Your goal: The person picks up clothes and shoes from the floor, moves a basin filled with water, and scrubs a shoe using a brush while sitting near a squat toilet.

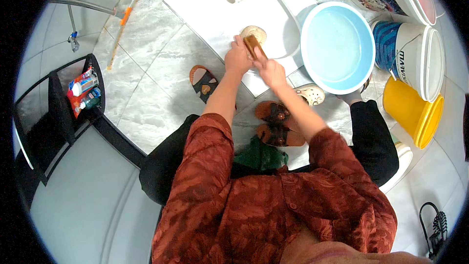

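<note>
My left hand [237, 58] is closed on a cream clog [255, 33], held over the front part of the white squat toilet [195, 2]. Much of the clog is hidden by the fingers and the brush. In my right hand [271, 74] is a brown scrubbing brush [252, 45], its head laid against the clog. A matching cream clog [311, 95] with holes stands on the floor right of my right forearm. Between my legs lie a pair of brown and black sandals [279, 135], and a dark sandal [201, 82] is left of my left forearm.
A light blue basin [337, 49] with water stands to the right. Beyond it are a white bucket [413, 58] and a yellow bucket [410, 112]. At left, a black rack [61, 98] holds toothpaste and bottles. An orange-marked hose [126, 15] hangs at the upper left.
</note>
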